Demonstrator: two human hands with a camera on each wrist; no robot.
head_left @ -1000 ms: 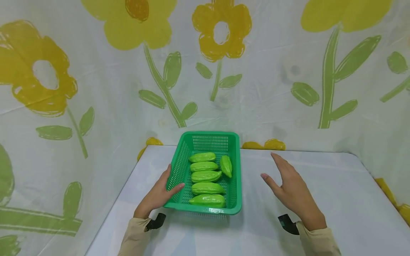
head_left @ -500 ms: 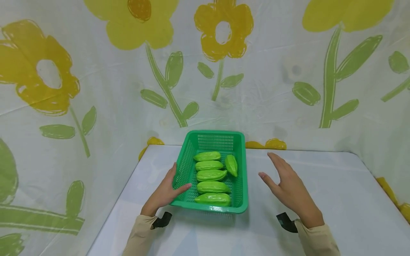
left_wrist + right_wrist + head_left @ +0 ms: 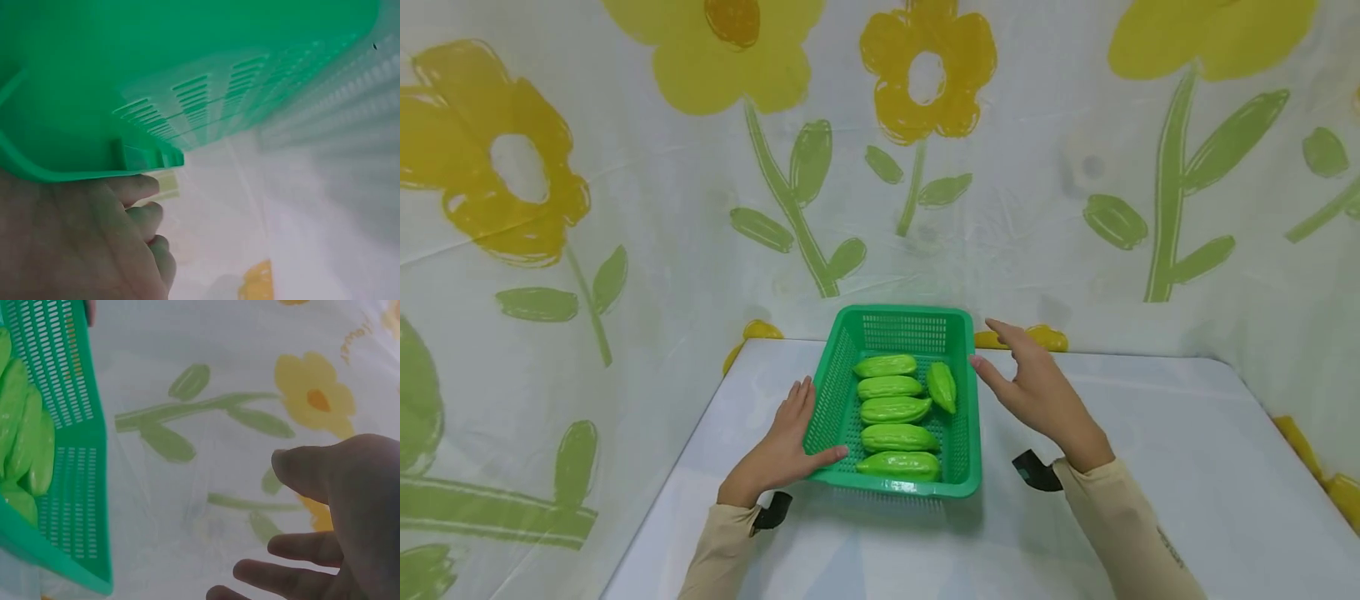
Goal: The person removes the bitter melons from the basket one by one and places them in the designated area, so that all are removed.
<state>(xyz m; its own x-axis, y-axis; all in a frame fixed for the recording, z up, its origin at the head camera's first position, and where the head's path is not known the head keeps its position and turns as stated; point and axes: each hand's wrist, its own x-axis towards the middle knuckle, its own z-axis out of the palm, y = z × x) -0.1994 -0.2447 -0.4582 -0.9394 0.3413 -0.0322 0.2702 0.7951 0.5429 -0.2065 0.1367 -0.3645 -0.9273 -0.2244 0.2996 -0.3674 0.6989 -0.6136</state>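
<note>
A green plastic basket (image 3: 972,433) with slotted walls stands on the white table, holding several glossy, ridged bitter melons (image 3: 895,410). Most lie crosswise in a row; one bitter melon (image 3: 942,387) lies lengthwise at the right. My left hand (image 3: 778,450) is at the basket's left side, fingers spread straight outside the wall and thumb over the front left rim corner. The left wrist view shows its palm (image 3: 69,237) right under the rim. My right hand (image 3: 1037,383) hovers at the right rim, fingers extended and thumb apart, with nothing in it; the right wrist view shows a gap to the basket.
The white table (image 3: 1150,450) extends to the right of the basket. Behind and to the left hangs a pale cloth (image 3: 1030,217) printed with yellow flowers and green leaves. A black wrist mount (image 3: 1036,471) sits at the right sleeve, another black mount (image 3: 772,510) at the left.
The basket shifted slightly right, then stayed put. My left fingers have straightened and drawn slightly left. My right hand has moved left and farther forward, up to the basket's right rim.
</note>
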